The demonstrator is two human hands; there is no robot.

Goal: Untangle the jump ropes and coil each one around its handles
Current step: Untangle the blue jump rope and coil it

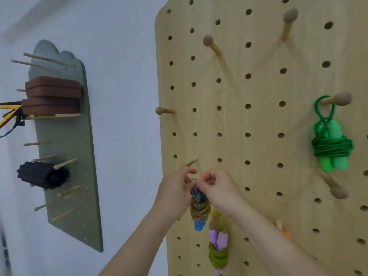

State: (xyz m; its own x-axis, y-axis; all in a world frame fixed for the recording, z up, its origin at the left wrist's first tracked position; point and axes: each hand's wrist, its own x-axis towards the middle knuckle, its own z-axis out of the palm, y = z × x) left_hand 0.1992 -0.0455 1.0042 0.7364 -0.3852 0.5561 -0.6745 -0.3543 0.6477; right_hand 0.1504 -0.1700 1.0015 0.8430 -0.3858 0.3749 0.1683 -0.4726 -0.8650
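A blue-handled jump rope [199, 210], its multicoloured cord coiled round the handles, hangs between my hands in front of the wooden pegboard [258, 126]. My left hand [175, 192] and my right hand [217, 190] both pinch the cord loop at its top, just below a short peg [191, 161]. Just below hangs a purple-handled rope [218, 250] wound with yellow-green cord. A green rope [331, 144], coiled round its green handles, hangs by a loop from a peg at the right.
Several wooden pegs [211, 44] stick out of the pegboard, one [334, 188] below the green rope. On the white wall to the left hangs a grey-green board [67, 156] holding brown blocks [52, 94] and a black roller [42, 174]. An orange object [286, 234] peeks out by my right forearm.
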